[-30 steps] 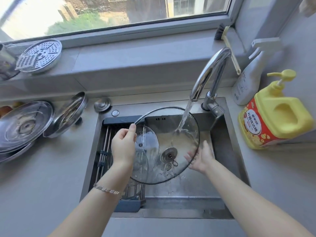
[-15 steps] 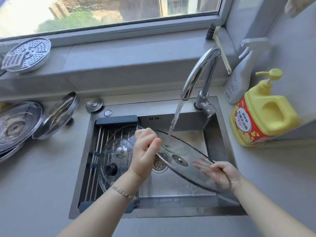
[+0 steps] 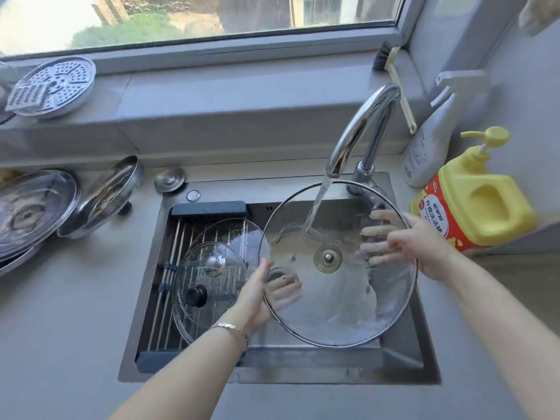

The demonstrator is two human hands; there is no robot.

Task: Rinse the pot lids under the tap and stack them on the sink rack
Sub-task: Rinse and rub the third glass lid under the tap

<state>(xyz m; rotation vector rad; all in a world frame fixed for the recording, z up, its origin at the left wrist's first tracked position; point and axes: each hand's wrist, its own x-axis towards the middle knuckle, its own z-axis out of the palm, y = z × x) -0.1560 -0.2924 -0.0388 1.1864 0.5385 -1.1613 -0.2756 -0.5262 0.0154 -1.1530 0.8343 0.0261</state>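
I hold a large glass lid (image 3: 333, 304) over the sink (image 3: 403, 359), tilted, with the screw of its knob facing up. Water from the tap (image 3: 363, 122) runs onto its far half. My left hand (image 3: 254, 295) pinches the lid's left rim, thumb on top and fingers beneath the glass. My right hand (image 3: 424, 247) is at the right rim, its straight fingers spread under the glass. On the sink rack (image 3: 169, 268) at the left lie two smaller glass lids, a black-knobbed one (image 3: 212, 298) overlapping another (image 3: 236, 234).
Steel lids (image 3: 30, 213) lean stacked on the counter at the left, one (image 3: 103, 198) propped against them. A yellow soap bottle (image 3: 478, 204) and a white spray bottle (image 3: 430, 140) stand to the right of the tap. A perforated steamer plate (image 3: 54, 86) and a brush (image 3: 394, 74) sit on the sill.
The large lid has been turned from a steep tilt to nearly face-up under the stream. My left hand moved from the top edge to the left rim; my right hand rose to the right rim.
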